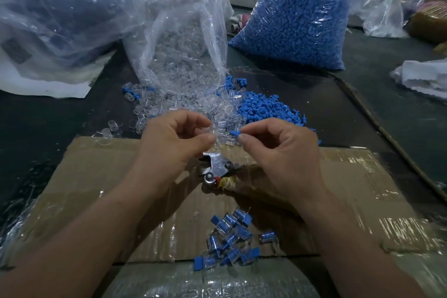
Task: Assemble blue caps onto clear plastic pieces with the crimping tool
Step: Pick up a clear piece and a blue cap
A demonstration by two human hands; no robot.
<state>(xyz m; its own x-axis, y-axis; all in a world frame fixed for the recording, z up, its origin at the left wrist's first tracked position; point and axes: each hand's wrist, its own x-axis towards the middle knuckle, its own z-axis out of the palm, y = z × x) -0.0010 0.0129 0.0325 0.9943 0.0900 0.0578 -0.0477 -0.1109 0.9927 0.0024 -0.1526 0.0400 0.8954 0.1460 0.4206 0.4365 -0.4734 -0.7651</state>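
Components are being gripped singly: one blue cap (235, 132) is being pinched by the right hand (278, 143), one clear piece (220, 128) by the left hand (174, 138). One crimping tool (217, 167) is being supported by taped cardboard (96, 176), three bags (302, 14) by the dark table (314, 104).

No legible txt anywhere (dark label (15, 50) on left bag (55, 14) too blurry).

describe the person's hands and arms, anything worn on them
Both the left hand and the right hand are bare: no gloves, rings or bands show. The left forearm and right forearm are bare too, with no watch and no sleeve in view down to the bottom edge. The nails that show look short.
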